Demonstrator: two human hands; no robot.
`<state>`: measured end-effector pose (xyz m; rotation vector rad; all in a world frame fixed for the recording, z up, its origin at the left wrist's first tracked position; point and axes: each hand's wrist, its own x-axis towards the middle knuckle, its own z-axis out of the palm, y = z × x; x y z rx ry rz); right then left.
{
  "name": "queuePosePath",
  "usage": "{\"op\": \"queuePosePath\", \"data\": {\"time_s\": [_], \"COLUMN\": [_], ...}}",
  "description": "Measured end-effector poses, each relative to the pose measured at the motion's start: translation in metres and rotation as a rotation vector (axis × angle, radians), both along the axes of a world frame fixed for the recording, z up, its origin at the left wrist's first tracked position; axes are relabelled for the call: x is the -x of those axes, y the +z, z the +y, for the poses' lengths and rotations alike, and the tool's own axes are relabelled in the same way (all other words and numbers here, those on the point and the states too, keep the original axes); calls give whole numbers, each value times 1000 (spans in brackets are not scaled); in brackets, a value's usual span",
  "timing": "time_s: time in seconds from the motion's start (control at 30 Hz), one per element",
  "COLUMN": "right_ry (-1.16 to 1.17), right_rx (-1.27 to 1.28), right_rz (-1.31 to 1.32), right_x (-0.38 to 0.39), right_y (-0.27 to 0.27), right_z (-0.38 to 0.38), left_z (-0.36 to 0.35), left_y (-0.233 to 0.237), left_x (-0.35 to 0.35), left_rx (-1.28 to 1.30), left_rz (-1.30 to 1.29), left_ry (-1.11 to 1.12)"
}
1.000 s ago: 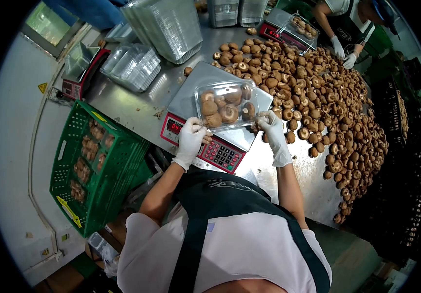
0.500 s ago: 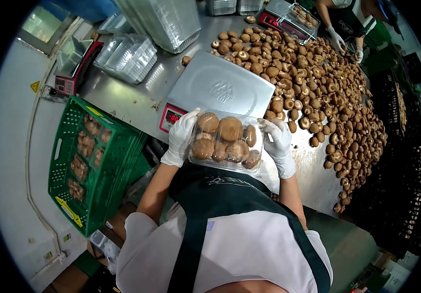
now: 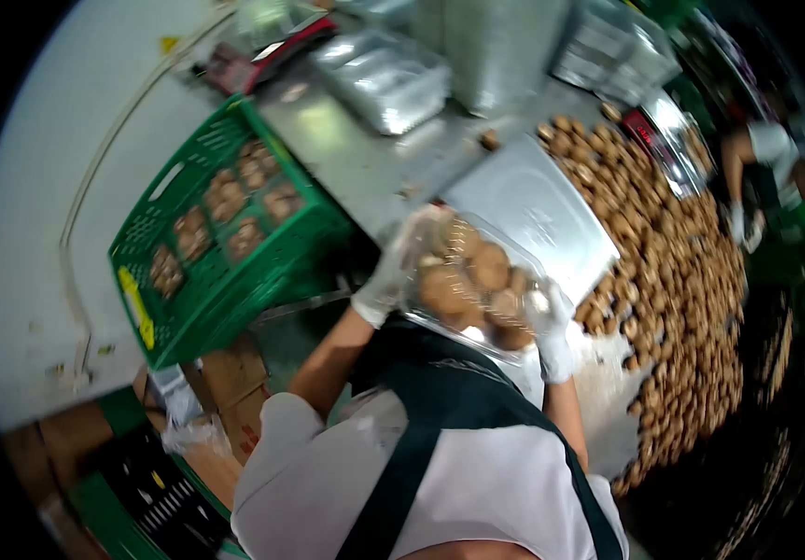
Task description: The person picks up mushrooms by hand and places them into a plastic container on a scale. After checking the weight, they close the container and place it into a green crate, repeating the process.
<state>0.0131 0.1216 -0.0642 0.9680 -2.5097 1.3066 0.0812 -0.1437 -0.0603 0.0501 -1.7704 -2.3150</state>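
Between my two white-gloved hands is a clear plastic clamshell box filled with several brown mushrooms. My left hand grips its left end, and my right hand is closed on its right end. The box is held in front of my dark apron, at the near edge of a grey weighing scale. Motion blurs the picture, so the fingertips are not sharp.
A green crate with several packed boxes stands at the left. Loose mushrooms cover the table's right side. Stacked clear trays and a second scale lie farther back. A co-worker's gloved hands show at far right.
My view has turned left, so the crate sits nearer the middle and the scale farther right. The box stays in both hands and now looks tilted, its right end lower.
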Motion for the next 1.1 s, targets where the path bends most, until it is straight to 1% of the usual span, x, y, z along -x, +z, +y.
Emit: {"op": "queuePosePath", "data": {"time_s": [0.03,0.1,0.13,0.17,0.2,0.23,0.27,0.3,0.37,0.43,0.5,0.53,0.57,0.63,0.7,0.73,0.77,0.8,0.83,0.87,0.9,0.93,0.97,1.0,1.03,1.07,1.1], "right_ry": [7,173,132,212,269,318,415,458,551,593,607,619,615,574,542,520,496,476,457,425,388,315,269,218,165,160,106], "right_rx": [-16,130,-48,-165,-63,34,-96,-76,-51,-92,-179,-223,-222,-281,-299,-298,-295,-293,-288,-294,-296,-370,-357,-357,-354,-367,-351], "right_rz": [-167,-223,-500,-318,-450,-584,-510,-560,-601,-613,-569,-591,-592,-536,-517,-555,-594,-645,-644,-654,-661,-624,-622,-624,-623,-548,-540], "right_x": [-5,-12,-20,-24,-29,-33,-32,-35,-41,-40,-38,-35,-34,-34,-34,-35,-36,-36,-37,-38,-38,-39,-41,-43,-43,-45,-46], "right_y": [-4,7,1,-11,-9,-7,-8,-12,1,-6,-12,-19,-24,-31,-30,-26,-23,-22,-20,-17,-15,-25,-25,-24,-23,-31,-28], "right_z": [-10,-46,-59,-71,-86,-101,-112,-124,-150,-160,-166,-165,-166,-167,-166,-167,-166,-165,-165,-164,-162,-156,-153,-151,-146,-138,-134], "left_z": [7,-8,-3,1,-9,-22,-22,-41,-83,-118,-159,-194,-219,-279,-326,-353,-380,-411,-427,-418,-405,-394,-386,-388,-384,-376,-370], "left_y": [14,-3,-32,-59,-66,-43,-17,-9,-44,-11,10,-12,-2,-19,-34,-54,-84,-133,-167,-162,-146,-120,-101,-97,-91,-83,-78], "left_x": [-7,-8,-14,-20,-19,-19,-27,-33,-49,-70,-97,-129,-148,-190,-221,-246,-273,-304,-320,-314,-300,-277,-252,-226,-195,-161,-128], "left_rx": [-544,425,-154,-736,-832,-931,-1029,-950,-930,-777,-586,-475,-333,-182,181,171,163,225,291,401,519,649,788,870,904,1126,1317], "left_rz": [-129,91,219,364,370,377,-5,-64,-227,-252,-191,-220,-361,-356,-468,-612,-754,-1042,-1325,-1497,-1652,-1727,-1794,-1841,-1801,-1573,-1313], "left_ry": [-74,-72,-152,-239,-230,-230,133,170,249,566,881,846,942,1087,1287,1212,1130,1067,986,831,664,620,569,627,598,756,906]}}
